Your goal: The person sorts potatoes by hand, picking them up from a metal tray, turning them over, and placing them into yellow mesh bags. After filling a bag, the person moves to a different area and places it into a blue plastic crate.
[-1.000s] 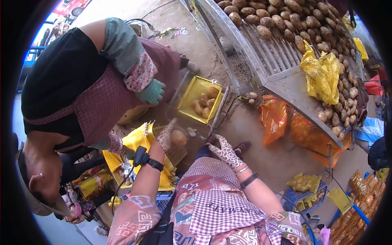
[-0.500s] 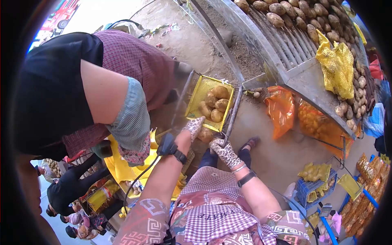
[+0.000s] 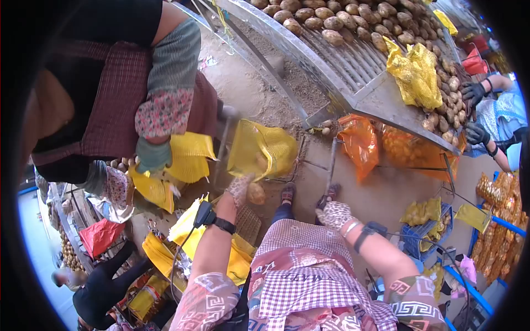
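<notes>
My left hand (image 3: 240,190), in a spotted glove and slightly blurred, is closed on the near left edge of a yellow mesh bag (image 3: 282,150). The bag's mouth has sagged over, and the potatoes inside are mostly hidden. Just right of that hand, a potato (image 3: 255,193) shows below the bag. My right hand (image 3: 334,215), gloved alike, is wrapped round the near end of a metal bar (image 3: 332,165), which stands apart from the bag on its right.
A sorting table (image 3: 381,99) with potatoes and a crumpled yellow bag (image 3: 417,74) is at upper right. Orange bags (image 3: 358,144) lie under it. A co-worker's gloved hand (image 3: 153,156) is near yellow bags at left. Another person's dark gloves (image 3: 476,133) are at far right. A blue crate (image 3: 418,240) stands lower right.
The metal bar has swung away to the right with my right hand. The bag, open and square before, has slumped over its potatoes. The co-worker's arm has moved, with yellow bags at the hand.
</notes>
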The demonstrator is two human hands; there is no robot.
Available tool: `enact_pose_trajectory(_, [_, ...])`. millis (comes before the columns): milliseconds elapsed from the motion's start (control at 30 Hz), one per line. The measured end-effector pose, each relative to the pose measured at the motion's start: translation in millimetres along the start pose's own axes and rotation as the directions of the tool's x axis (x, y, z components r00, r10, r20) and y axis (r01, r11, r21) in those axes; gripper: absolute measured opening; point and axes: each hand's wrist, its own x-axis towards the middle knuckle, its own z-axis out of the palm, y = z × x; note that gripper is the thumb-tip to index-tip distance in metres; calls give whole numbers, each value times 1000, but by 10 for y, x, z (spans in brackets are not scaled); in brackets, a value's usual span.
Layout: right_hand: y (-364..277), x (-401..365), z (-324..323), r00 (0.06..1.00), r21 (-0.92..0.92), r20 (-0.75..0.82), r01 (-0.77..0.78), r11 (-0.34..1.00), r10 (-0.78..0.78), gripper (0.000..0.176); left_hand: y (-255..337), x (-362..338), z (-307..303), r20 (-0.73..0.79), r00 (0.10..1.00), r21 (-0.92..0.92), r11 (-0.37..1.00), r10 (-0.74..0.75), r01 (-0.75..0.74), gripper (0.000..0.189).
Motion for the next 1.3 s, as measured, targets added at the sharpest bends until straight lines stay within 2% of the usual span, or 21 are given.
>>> enact_pose_trajectory(100, [110,-348,-167,998,-64,-51,-33,997,30,71,-378,228,-219,34,991,212,968,127,-131,33])
enact_pose_trajectory(133, [-47,-570,-377,984,-76,-180,-24,997,10,67,-447,403,-245,50,972,274,933,230,-235,31])
enact_pose_trajectory(167, [-207,-742,-496,983,-76,-181,-34,997,20,67,-439,345,-203,58,973,273,933,225,-233,31])
enact_pose_trajectory(233, [-516,-884,-663,803,94,-575,255,962,-156,70,-279,91,-22,-2,999,25,999,38,-37,28])
enact_pose_trajectory(300, [-806,-535,-469,738,387,-674,389,836,-31,67,-135,-227,44,-31,997,40,997,66,-65,28])
enact_pose_trajectory(367, [-1053,66,-514,944,675,-329,209,707,35,80,-22,-479,-25,-77,992,64,993,100,-95,28])
enact_pose_trajectory(400, [-1219,330,-569,979,710,-201,124,693,30,79,-4,-542,-41,-70,987,105,985,148,-140,29])
enact_pose_trajectory(433, [-1372,574,-590,997,730,-68,33,683,25,78,13,-580,-35,-59,979,142,973,193,-183,30])
enact_pose_trajectory(567, [-1775,1240,-353,986,821,48,52,568,-160,70,0,-660,58,-92,964,209,952,248,-225,31])
enact_pose_trajectory(633, [-1854,1373,-242,920,855,371,-286,433,-124,65,-62,-669,18,-47,962,192,948,267,-254,32])
enact_pose_trajectory(667, [-1838,1742,88,974,850,174,-75,522,-144,51,-80,-629,-53,-55,972,211,954,229,-213,32])
enact_pose_trajectory(700, [-1887,1761,145,985,949,165,-144,279,-55,38,-122,-586,-152,-68,972,206,956,225,-207,32])
enact_pose_trajectory(767, [-1825,1691,276,1000,952,4,5,306,-29,29,-202,-501,-306,-38,989,110,984,146,-141,33])
enact_pose_trajectory(800, [-1749,1576,286,999,946,3,8,323,-33,29,-169,-663,-248,36,985,47,984,169,-171,41])
enact_pose_trajectory(833, [-1661,1374,265,996,951,-21,47,305,-88,28,-247,-721,-355,36,983,31,983,177,-179,41])
enact_pose_trajectory(900, [-1608,1046,164,988,953,-49,90,289,-147,28,-389,-841,-650,213,968,42,988,134,-146,36])
enact_pose_trajectory(1000, [-1664,728,-137,985,962,-82,117,246,-149,31,1115,-733,-706,175,851,-58,868,495,-492,36])
enact_pose_trajectory(1067, [-1672,555,-268,982,955,-113,150,255,-152,32,1746,-674,-617,161,778,-36,792,607,-610,37])
enact_pose_trajectory(1167, [-1648,436,-303,976,908,-174,211,362,-132,35,1114,-633,-839,152,824,120,818,545,-563,38])
enact_pose_trajectory(1233, [-1639,341,-328,980,936,-153,186,300,-131,36,377,-650,-1101,136,904,239,872,405,-426,38])
enact_pose_trajectory(1300, [-1609,249,-375,975,944,-164,198,264,-147,35,124,-640,-1203,171,940,209,922,295,-327,39])
